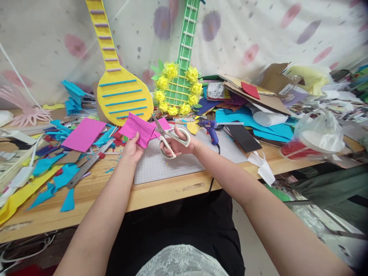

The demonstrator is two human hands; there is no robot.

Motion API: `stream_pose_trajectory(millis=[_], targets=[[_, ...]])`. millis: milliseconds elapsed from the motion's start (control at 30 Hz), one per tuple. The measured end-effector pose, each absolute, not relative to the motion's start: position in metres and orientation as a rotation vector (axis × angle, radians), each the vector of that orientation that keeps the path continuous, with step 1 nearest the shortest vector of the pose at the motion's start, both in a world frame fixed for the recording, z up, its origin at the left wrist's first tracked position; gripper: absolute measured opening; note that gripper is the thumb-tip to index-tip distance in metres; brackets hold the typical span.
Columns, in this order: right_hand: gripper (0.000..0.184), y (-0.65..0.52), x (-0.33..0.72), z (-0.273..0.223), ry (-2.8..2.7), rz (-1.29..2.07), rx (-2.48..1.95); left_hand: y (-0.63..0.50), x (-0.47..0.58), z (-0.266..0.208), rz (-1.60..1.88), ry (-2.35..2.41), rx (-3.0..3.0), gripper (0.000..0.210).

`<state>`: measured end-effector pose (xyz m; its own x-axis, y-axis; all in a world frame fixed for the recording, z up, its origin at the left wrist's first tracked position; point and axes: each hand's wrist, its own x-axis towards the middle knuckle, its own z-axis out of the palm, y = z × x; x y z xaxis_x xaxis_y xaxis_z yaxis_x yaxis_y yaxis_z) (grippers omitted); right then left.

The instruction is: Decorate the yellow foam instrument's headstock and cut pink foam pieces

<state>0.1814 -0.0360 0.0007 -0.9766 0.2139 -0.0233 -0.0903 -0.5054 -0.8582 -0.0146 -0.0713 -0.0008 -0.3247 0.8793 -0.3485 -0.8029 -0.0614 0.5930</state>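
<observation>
In my left hand [134, 148] I grip a folded sheet of magenta paper [140, 130], thumb on top of it. My right hand [179, 145] has its fingers through the white loops of a pair of scissors [165, 132]. The scissor blades are spread apart and point up and left, close to the paper's right edge; whether they touch it I cannot tell. Another magenta piece [162, 124] shows just behind the blades. Below both hands lies a grey cutting mat [161, 170].
A yellow cardboard guitar shape [123, 94] and a green one with yellow paper flowers [176, 90] lean against the curtain. Right of my hands are a blue glue gun [211, 130], a phone [243, 137] and a bagged tub [304, 142]. Leftward lie a magenta sheet [84, 134], a steel ruler [87, 165] and scraps.
</observation>
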Motion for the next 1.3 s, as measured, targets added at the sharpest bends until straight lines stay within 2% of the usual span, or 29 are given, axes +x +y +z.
stream_pose_trajectory(millis=[367, 1000, 1300], targets=[[0.076, -0.035, 0.185, -0.009, -1.344, 2.471, -0.27, -0.068, -0.014, -0.008, 1.732, 0.886, 0.182, 0.017], [0.068, -0.026, 0.195, -0.021, -1.319, 2.546, -0.268, -0.071, -0.009, -0.009, 1.758, 0.889, 0.191, 0.019], [0.079, -0.023, 0.19, -0.017, -1.366, 2.573, -0.165, -0.073, -0.002, -0.014, 1.724, 0.93, 0.291, 0.02]])
